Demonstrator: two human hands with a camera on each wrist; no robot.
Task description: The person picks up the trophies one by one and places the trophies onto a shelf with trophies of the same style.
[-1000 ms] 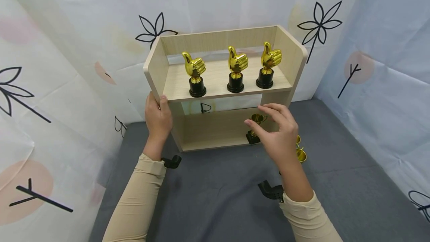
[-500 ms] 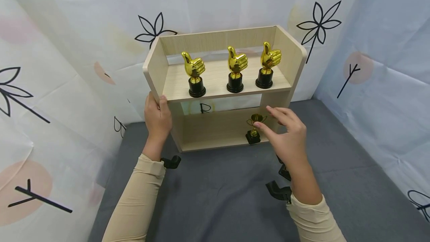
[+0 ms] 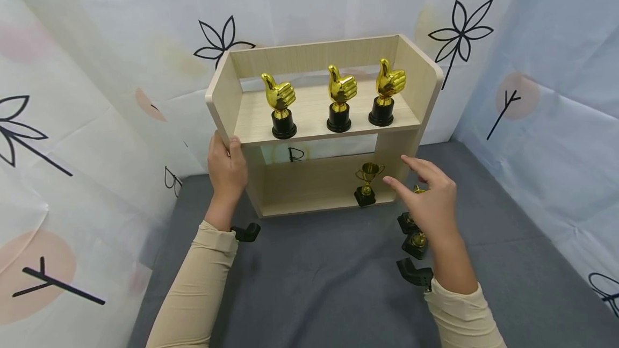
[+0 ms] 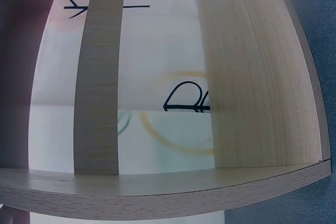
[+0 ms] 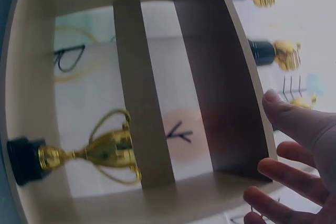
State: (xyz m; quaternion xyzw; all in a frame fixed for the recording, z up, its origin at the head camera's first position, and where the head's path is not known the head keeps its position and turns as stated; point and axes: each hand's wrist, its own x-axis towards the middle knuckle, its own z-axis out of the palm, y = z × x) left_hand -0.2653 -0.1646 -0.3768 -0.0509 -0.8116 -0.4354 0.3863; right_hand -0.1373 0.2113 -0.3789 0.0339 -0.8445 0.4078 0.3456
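A light wooden two-tier shelf stands on grey cloth. My left hand grips its left side panel near the upper board's front corner. Three gold thumbs-up trophies on black bases line the upper tier. A small gold cup trophy stands upright on the right of the lower tier, and appears again as the cup trophy in the right wrist view. My right hand hovers open just right of it, fingers spread, holding nothing. Two more small cup trophies sit on the cloth, partly hidden behind that hand.
White sheets with black leaf drawings hang behind and on both sides, boxing in the grey cloth floor. The shelf's back is open, so the sheet shows through the shelf. Bare grey cloth lies in front of the shelf.
My right hand has let go of the small cup trophy on the lower tier and drawn back to the right and down. The left hand has stayed on the shelf's side.
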